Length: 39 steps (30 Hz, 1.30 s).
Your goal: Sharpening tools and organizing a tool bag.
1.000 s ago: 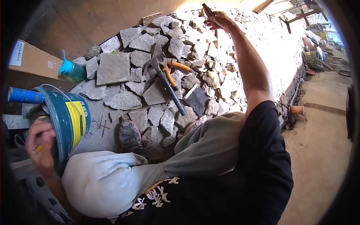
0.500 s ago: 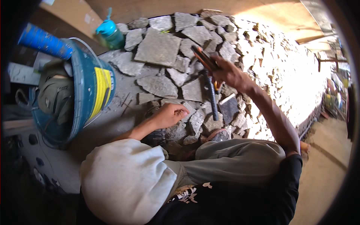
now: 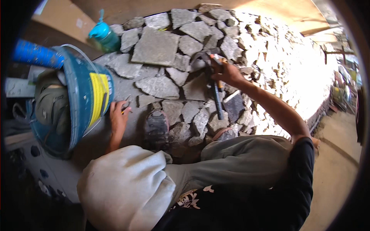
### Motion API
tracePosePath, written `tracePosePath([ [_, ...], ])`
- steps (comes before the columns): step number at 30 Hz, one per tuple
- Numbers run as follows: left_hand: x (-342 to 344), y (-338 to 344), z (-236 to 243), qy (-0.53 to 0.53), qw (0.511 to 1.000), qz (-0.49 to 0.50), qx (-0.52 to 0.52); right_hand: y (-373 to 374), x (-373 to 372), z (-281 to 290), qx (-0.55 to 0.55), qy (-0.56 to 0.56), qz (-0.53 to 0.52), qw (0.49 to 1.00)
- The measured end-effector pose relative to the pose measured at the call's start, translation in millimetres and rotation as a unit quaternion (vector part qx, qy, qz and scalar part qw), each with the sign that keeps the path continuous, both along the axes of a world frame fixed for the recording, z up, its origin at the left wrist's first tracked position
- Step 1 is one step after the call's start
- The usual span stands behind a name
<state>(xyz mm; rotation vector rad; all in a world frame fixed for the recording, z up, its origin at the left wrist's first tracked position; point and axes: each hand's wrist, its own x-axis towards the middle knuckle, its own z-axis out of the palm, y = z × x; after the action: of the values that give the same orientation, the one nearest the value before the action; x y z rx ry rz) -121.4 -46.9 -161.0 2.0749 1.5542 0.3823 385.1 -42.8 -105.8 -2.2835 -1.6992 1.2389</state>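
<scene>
My right hand [image 3: 228, 73] is closed around the upper part of a hammer [image 3: 216, 96], just below its claw head. The dark handle points toward me over the stones. Beside the bucket, my left hand [image 3: 118, 117] is low over the ground, its fingers closed on a thin dark piece [image 3: 126, 109] with a touch of yellow; its exact kind is too small to make out. Flat broken stones [image 3: 158, 86] lie fitted side by side in front of me, among them a large squarish slab [image 3: 156, 46].
A tipped blue-green bucket [image 3: 72, 100] with a yellow label lies at left, a greenish cap or bag [image 3: 56, 100] inside. Behind it are a blue tube [image 3: 38, 54], a turquoise bottle [image 3: 105, 36] and a cardboard box [image 3: 65, 19]. Rubble [image 3: 277, 77] in bright light spreads right. My shoe [image 3: 156, 125] rests among stones.
My left hand has moved left from above the stones to the ground by the bucket, where it grips the thin dark piece. The hammer in my right hand has shifted and its head shows more clearly.
</scene>
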Motion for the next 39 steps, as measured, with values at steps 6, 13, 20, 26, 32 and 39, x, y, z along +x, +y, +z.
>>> tracePosePath([
  [6,16,-11,-9,-0.002,0.997,0.076,0.017,-2,-25,-14,0.048,-0.088,-0.030,0.994],
  [13,15,-11,-12,0.043,0.999,0.025,0.014,-5,-24,-4,0.105,-0.054,-0.055,0.991],
  [20,12,-6,4,-0.003,0.999,0.053,-0.007,-13,-20,38,0.090,0.085,-0.136,0.983],
  [26,74,52,37,-0.174,0.984,0.005,0.046,2,-34,54,0.232,0.000,-0.003,0.973],
  [32,171,166,20,-0.142,0.987,-0.043,0.056,59,-63,22,0.214,-0.068,-0.005,0.974],
  [39,177,177,11,-0.120,0.988,-0.065,0.071,60,-43,-1,0.134,-0.006,-0.040,0.990],
])
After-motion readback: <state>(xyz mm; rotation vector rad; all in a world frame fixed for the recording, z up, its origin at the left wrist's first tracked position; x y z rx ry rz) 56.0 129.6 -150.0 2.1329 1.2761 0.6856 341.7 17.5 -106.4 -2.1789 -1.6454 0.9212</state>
